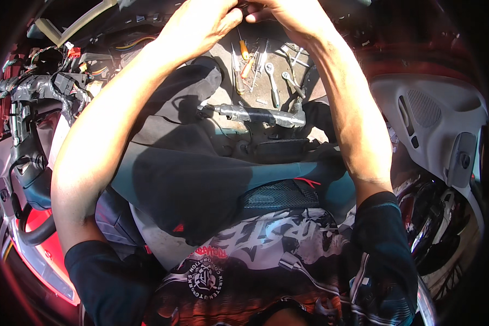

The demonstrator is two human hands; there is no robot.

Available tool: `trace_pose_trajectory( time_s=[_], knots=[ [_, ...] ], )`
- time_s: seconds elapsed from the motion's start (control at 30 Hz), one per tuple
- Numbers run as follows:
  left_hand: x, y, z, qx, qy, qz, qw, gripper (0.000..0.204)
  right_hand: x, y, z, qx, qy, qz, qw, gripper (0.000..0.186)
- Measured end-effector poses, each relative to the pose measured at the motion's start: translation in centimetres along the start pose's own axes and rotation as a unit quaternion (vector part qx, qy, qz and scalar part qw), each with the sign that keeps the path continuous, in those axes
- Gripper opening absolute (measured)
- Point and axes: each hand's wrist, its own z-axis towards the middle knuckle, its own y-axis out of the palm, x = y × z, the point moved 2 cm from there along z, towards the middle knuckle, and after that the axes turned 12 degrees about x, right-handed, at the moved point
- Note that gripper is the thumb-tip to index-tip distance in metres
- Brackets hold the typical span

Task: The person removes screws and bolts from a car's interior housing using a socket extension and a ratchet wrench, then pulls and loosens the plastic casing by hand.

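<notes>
a: this is a car interior (114,217) in hard sunlight, right? who's at the centre?
b: the left hand (220,16) and the right hand (281,15), two in all, raised to the view's upper edge. the left has its fingers curled in; the right is partly bent, fingertips near the left's. the edge cuts them off, so i can't tell whether either holds anything.
a: what's nearest them?
b: one orange-handled screwdriver (244,50) on the floor (223,92), seen just below the hands, with at least one more orange handle (248,68) beside it.
a: past those?
b: two ratchets (274,87), farther right; then one taped bundle (266,115) lying crosswise, lower in view.
a: outermost?
b: one grey door panel (429,89) on the right; on the left, loose wiring (43,84), too tangled to count.
</notes>
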Motion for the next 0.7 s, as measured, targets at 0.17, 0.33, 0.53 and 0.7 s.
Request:
trace_pose_trajectory(
  time_s=[0.17, 0.33, 0.53, 0.7],
  knots=[
    [-2.0, -0.3, -1.7, -0.106, -0.231, -0.037, 0.966, 0.043, 13.5, -2.2, -1.7, 0.013, 0.206, 0.115, 0.972, 0.044],
    [-3.9, 2.5, -0.8, -0.052, -0.326, -0.318, 0.889, 0.025, 37.5, -11.3, -10.6, 0.003, 0.316, -0.528, 0.788, 0.054],
    [-3.7, 3.0, -0.4, -0.036, -0.35, -0.298, 0.887, 0.024, 40.2, -10.8, -11.7, -0.035, 0.364, -0.54, 0.758, 0.038],
    [-4.1, 2.4, 0.6, 0.063, -0.32, -0.231, 0.917, 0.023, 40.5, -11.8, -9.9, -0.022, 0.315, -0.439, 0.841, 0.035]
  ],
)
